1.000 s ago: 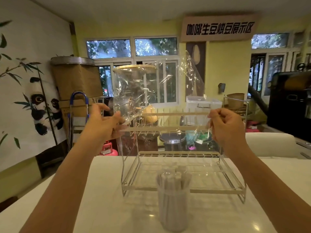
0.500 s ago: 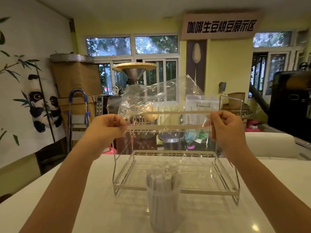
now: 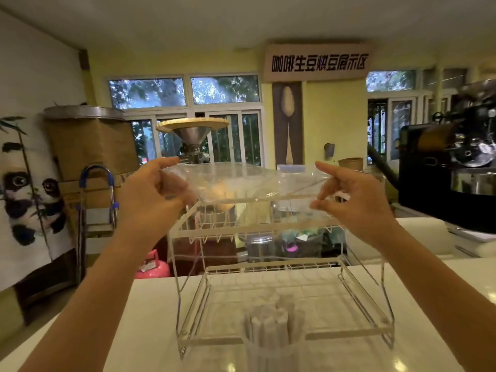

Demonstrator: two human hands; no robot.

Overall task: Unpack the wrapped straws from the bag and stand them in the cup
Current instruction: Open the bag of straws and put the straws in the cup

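Note:
A clear plastic bag [image 3: 241, 181] is stretched flat in the air between both hands, above the top tier of a wire rack. My left hand [image 3: 150, 194] pinches its left end and my right hand [image 3: 354, 200] pinches its right end. No straws show inside the bag. Below, near the table's front edge, a clear cup [image 3: 271, 347] stands upright with several white paper-wrapped straws [image 3: 268, 323] standing in it.
A white two-tier wire dish rack [image 3: 349, 328] stands on the white table [image 3: 107, 345] right behind the cup. Beyond the table are a metal funnel grinder [image 3: 193, 138], a black roasting machine [image 3: 451, 162] at right and a pink gas cylinder [image 3: 153, 267].
The bag, which stood tall and loose, has been folded down and pulled flat between both hands. Both hands stay at about the same height. The camera has tilted slightly.

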